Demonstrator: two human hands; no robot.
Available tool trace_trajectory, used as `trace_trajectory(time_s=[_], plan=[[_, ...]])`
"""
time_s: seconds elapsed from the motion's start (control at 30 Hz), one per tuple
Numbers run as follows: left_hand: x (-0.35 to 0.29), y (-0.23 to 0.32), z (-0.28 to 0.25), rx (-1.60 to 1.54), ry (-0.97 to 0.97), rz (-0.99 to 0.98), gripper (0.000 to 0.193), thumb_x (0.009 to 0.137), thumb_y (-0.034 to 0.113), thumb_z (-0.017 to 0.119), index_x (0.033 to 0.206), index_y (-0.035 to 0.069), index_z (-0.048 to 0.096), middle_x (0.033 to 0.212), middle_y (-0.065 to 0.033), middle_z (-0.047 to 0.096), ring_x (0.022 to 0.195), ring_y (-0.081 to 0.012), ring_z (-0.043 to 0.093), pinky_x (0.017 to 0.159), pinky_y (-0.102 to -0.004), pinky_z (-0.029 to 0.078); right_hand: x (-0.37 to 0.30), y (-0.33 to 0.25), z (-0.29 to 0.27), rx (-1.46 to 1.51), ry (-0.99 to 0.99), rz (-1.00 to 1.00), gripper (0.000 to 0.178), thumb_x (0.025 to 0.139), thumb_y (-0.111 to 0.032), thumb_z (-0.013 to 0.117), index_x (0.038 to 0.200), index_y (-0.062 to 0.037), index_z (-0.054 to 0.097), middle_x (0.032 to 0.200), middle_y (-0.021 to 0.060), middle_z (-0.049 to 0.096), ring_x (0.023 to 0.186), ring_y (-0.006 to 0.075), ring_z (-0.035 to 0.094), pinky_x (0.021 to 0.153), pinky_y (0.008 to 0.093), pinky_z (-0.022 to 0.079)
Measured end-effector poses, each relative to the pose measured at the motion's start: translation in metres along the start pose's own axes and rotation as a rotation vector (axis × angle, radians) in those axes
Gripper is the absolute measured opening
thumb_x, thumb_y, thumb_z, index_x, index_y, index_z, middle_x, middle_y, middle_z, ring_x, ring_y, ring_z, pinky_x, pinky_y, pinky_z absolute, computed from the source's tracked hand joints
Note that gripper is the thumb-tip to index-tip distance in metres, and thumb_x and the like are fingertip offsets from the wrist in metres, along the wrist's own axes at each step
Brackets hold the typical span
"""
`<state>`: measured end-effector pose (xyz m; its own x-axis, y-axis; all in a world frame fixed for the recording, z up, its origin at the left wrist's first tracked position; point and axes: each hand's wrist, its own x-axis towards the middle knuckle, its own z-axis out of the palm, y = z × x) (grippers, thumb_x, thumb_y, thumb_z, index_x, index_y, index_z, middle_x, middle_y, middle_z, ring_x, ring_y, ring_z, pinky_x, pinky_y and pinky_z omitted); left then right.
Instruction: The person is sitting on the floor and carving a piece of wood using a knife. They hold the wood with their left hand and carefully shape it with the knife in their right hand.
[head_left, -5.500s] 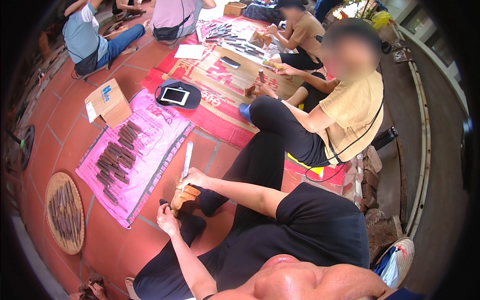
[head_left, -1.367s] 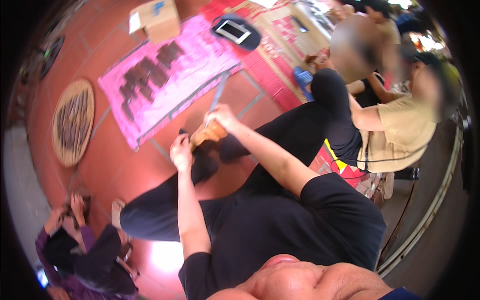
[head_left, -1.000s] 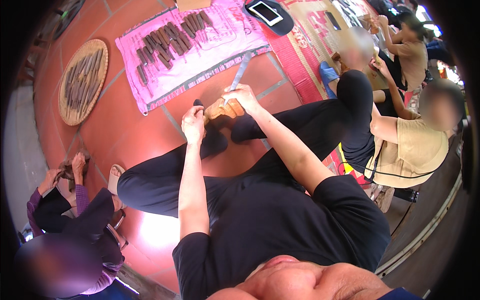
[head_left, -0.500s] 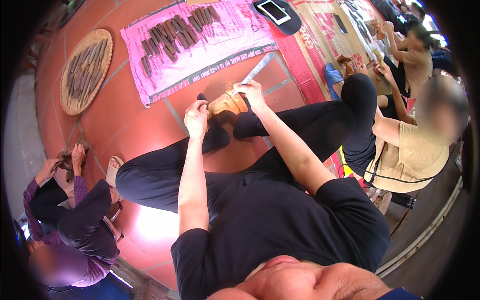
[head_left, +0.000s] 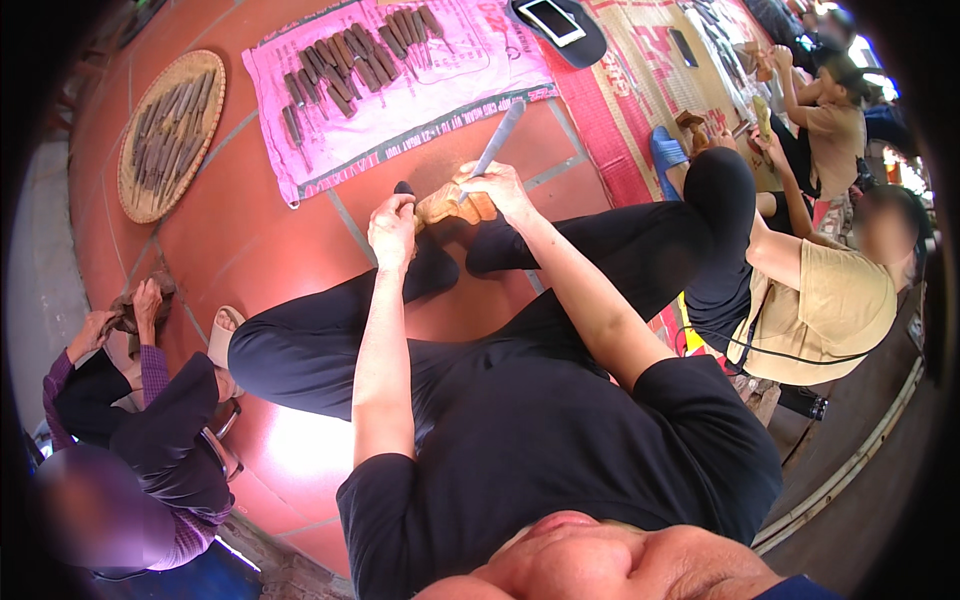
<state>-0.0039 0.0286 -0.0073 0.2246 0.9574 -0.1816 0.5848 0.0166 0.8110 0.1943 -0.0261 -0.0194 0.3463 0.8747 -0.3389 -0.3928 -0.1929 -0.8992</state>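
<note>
My left hand [head_left: 392, 232] is closed on the left end of a carved piece of yellowish-brown wood [head_left: 455, 207], held between my bent legs above the tiled floor. In my right hand [head_left: 496, 191] is a long, flat grey-blue strip [head_left: 499, 140], gripped near its lower end. The strip slants up and to the right, and its lower tip meets the wood or lies just over it. Whether it is a blade, a file or folded sandpaper, I cannot tell. Fingers hide part of the wood.
Ahead, a pink cloth [head_left: 390, 128] bears many dark-handled carving tools [head_left: 345, 62]. A round woven tray [head_left: 128, 185] at the left holds more. A cap [head_left: 582, 40] with a phone [head_left: 550, 22] lies beyond. People sit close: purple sleeves left [head_left: 153, 370], a tan shirt right [head_left: 840, 310].
The strip has turned, showing a narrower, darker side and standing a little more upright. My right hand has shifted slightly left along the wood; my left hand stays on it.
</note>
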Motion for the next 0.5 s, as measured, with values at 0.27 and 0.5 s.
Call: trace_trajectory(time_s=[0.27,0.5], plan=[[0.002,-0.004,0.001,0.029,0.015,0.037,0.015,0.082,0.015,0.058,0.092,0.01,0.067,0.082,-0.0073,0.068,0.076,-0.0188,0.065,0.073,-0.0311,0.048,-0.007,-0.001,0.003,-0.003,0.13,0.007,0.009,0.075,0.0,0.064,0.084,0.0012,0.064,0.079,0.0081,0.065,0.075,0.0154,0.063,0.071,0.0256,0.05],[0.001,0.005,0.0,0.028,-0.025,-0.035,0.013,0.08,0.015,0.059,0.089,0.01,0.067,0.089,-0.008,0.067,0.087,-0.0244,0.063,0.08,-0.0352,0.047,-0.003,0.012,-0.013,0.046,0.193,-0.033,0.012,0.074,-0.001,0.065,0.086,0.0006,0.065,0.079,0.0065,0.065,0.072,0.0134,0.062,0.069,0.0252,0.049]])
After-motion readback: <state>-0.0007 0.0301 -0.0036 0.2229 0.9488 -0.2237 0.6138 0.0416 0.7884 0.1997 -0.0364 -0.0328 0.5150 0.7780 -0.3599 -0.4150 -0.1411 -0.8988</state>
